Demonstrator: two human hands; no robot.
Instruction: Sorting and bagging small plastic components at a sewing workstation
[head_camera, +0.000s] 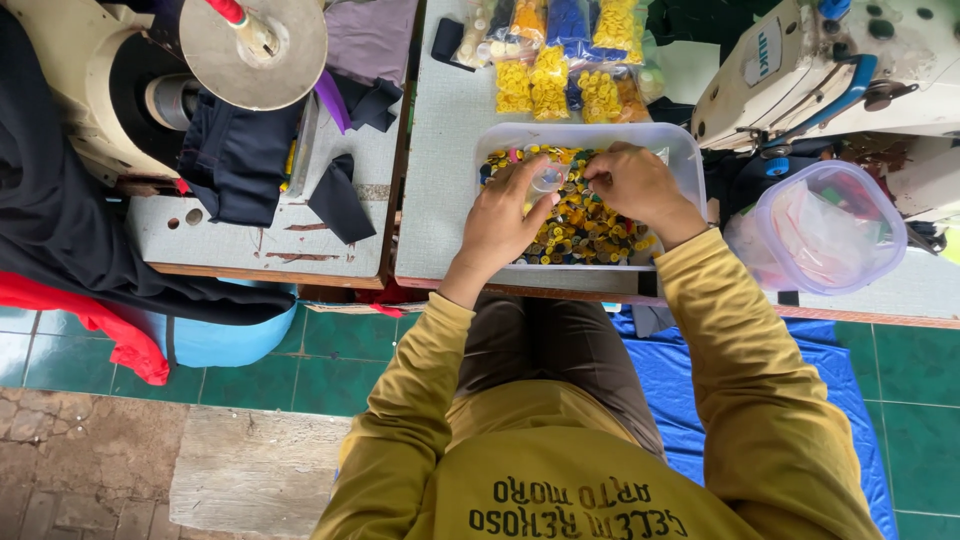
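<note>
**Two hands in a tub of buttons**

The buttons (580, 225), small, light, hard and slippery, fill one clear tub (690, 150) under both hands; too many to count. The left hand (505, 215) pinches a small clear bag (548, 180); the right hand (632, 185) curls, fingertips at the bag. Beyond them lie several packets (550, 80) on the worktop (440, 160).

Yellow and blue buttons (585, 225), clear tub (690, 150), mustard sleeves (745, 370)

One head-worn camera looks straight down from above the person's lap, fairly near, facing the table (440, 150) far ahead and tiled floor (330, 370) near; no second view.
</note>
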